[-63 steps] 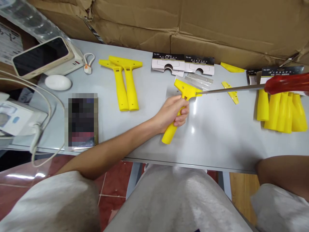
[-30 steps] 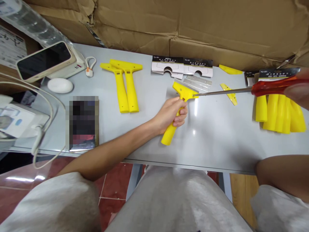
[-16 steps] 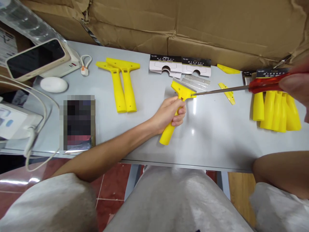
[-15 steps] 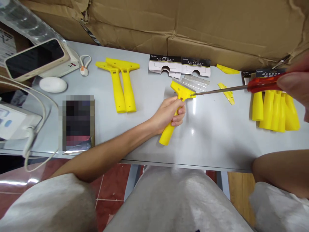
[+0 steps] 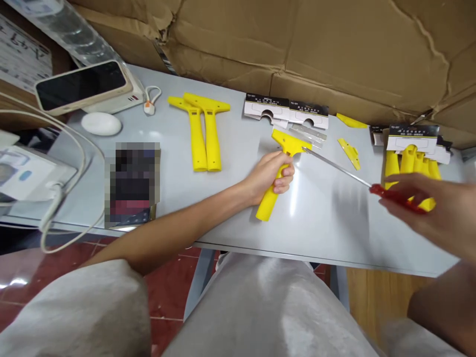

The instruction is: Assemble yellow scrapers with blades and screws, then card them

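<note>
- Left hand point(image 5: 273, 173), one: fingers wrapped firmly round the handle of the yellow scraper point(image 5: 292, 144), just below its head.
- Right hand point(image 5: 442, 213), one, partly blurred: fingers curled about the red grip of the screwdriver point(image 5: 338, 167); how tightly, we cannot tell.
- Yellow scraper, one: mid-bench point(image 5: 320, 218), head toward the far edge, handle end toward the near edge; resting or lifted, we cannot tell.
- Screwdriver, one: shaft aslant, grip toward the right edge, tip at the right end of the scraper's head; any fastening there is too small for us to make out.
- Metal strips point(image 5: 308, 133), loose: just beyond the head, toward the far edge.
- Method, in our judgement: head braced against twisting; shaft lined up with the hole; pressure first, then short, even turns; lighter force on what looks like plastic.
- Hazard, as we judge it: a slipping tip could skate across the head toward our left fingers.
</note>
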Motion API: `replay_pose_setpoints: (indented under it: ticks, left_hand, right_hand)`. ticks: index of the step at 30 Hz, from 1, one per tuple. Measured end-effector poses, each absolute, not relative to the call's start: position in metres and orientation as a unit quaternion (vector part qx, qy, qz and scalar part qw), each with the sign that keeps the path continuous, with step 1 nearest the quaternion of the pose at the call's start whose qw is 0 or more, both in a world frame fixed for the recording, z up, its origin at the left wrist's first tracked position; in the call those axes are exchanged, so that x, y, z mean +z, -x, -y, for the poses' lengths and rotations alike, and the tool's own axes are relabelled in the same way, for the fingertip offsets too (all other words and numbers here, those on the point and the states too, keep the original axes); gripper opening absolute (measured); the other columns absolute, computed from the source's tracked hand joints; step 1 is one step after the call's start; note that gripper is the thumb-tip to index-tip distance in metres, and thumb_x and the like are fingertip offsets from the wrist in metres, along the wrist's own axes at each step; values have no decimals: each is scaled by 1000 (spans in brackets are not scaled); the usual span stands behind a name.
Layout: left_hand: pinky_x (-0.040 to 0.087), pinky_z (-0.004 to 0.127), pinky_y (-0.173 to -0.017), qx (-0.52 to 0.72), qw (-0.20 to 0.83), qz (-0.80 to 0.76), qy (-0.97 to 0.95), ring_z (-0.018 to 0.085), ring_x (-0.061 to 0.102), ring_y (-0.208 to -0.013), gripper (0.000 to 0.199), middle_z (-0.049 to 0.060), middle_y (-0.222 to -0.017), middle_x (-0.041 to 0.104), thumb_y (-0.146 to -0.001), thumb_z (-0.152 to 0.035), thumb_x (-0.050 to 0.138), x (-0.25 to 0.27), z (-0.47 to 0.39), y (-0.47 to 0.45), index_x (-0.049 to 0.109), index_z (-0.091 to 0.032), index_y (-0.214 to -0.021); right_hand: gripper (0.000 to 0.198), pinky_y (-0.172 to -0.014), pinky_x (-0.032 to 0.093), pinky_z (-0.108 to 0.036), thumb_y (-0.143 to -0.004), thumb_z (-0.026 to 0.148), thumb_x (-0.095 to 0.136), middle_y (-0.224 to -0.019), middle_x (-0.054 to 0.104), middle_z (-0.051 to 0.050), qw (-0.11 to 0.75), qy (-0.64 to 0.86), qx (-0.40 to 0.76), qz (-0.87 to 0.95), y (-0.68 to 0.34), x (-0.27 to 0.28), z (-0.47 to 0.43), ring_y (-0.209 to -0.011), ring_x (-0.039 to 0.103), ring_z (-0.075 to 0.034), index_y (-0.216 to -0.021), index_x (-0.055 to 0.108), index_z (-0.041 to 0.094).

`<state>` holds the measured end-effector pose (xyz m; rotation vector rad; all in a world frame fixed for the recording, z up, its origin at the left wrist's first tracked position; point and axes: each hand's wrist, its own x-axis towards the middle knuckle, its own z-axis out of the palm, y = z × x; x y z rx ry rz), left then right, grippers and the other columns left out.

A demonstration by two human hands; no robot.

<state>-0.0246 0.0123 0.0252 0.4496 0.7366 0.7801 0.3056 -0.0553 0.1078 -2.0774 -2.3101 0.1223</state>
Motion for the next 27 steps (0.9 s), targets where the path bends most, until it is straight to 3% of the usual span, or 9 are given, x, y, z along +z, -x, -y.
replay_pose_setpoints:
  ticks: [4,6,8,15,22,27]
  left_hand:
    - [24,14,-33,368,841,-328,-224,3,32,-38,21,-8,-62,42,-87,-17,61,26,-11,25,42,-22,-80]
    - [24,14,-33,374,838,-329,-222,3,32,-38,20,-8,-62,42,-87,-17,60,26,-11,25,42,-22,-81]
    - [24,14,-33,376,837,-330,-223,3,32,-38,20,-8,-63,43,-87,-17,61,24,-11,25,43,-22,-81]
    - [25,13,-33,364,844,-323,-227,3,32,-38,20,-8,-62,43,-86,-18,62,24,-13,26,43,-22,-81]
    - [26,13,-33,349,855,-287,-255,3,34,-38,22,-8,-63,44,-86,-20,64,19,-17,28,43,-22,-81]
    - [23,13,-32,351,853,-292,-253,2,31,-37,20,-8,-62,43,-88,-19,61,19,-17,26,42,-22,-81]
  right_hand:
    - [45,-74,44,-22,-96,56,50,-107,70,-4,33,640,38,767,-315,71,86,-83,63,-6,-118,72,24]
    - [43,-80,47,-23,-94,53,52,-110,69,-4,74,670,13,739,-319,51,102,-91,65,-9,-119,70,23]
    - [45,-81,47,-24,-94,52,53,-108,69,-6,99,710,16,697,-319,35,111,-86,64,-10,-121,70,20]
    - [53,-93,48,-31,-95,49,53,-108,66,-10,128,753,-5,646,-292,14,95,-99,61,-16,-136,63,16]
    - [50,-74,38,-28,-100,48,48,-118,63,-11,-37,765,-40,642,-258,39,67,-101,57,-22,-144,56,26]
    - [47,-79,39,-29,-97,42,52,-123,58,-15,-8,696,-71,714,-240,46,35,-111,52,-25,-138,61,21]
